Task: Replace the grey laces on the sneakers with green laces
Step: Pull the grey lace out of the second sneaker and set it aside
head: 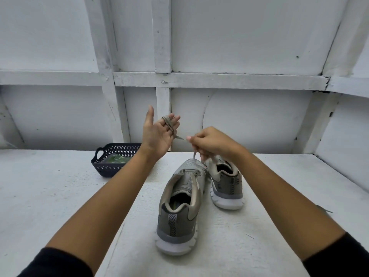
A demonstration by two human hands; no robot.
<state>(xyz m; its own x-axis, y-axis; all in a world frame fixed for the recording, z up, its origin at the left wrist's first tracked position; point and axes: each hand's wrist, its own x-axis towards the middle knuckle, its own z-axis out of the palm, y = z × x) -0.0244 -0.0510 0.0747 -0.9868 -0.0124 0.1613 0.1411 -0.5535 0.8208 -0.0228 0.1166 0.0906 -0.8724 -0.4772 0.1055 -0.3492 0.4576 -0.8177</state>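
Observation:
Two grey sneakers stand heel-toward-me on the white table: the nearer left sneaker and the right sneaker just behind it. My left hand is raised above them, palm up, fingers straight, with a grey lace wound around its fingers. My right hand pinches the same lace a short way to the right, and the lace hangs down from this hand to the sneakers. Green laces lie inside a dark basket at the back left.
The dark blue perforated basket sits at the table's back left near the white panelled wall. A loose grey lace lies on the table beside my right forearm.

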